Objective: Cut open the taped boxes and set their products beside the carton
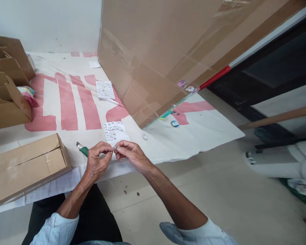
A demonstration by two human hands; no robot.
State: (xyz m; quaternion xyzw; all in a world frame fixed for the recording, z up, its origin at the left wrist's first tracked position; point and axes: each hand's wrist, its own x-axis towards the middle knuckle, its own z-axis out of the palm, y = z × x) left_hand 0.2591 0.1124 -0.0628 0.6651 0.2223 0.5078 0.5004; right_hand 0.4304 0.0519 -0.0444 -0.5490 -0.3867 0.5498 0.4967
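My left hand and my right hand meet over the front edge of the table, fingertips almost touching. Both pinch a tiny pale piece, too small to name. Just beyond them, partly covered by my fingers, lies a white sheet with rows of small dark-outlined shapes. Beside my left hand rests a green utility knife, its blade end pointing away to the left. A second white sheet, densely covered with similar marks, lies farther back. A small clear roundish item sits right of my right hand.
A large taped cardboard box leans over the table's back right. A closed carton lies at front left, with open cartons behind it. A small blue-and-white roll lies near the big box. The pink-lettered cloth covers the table.
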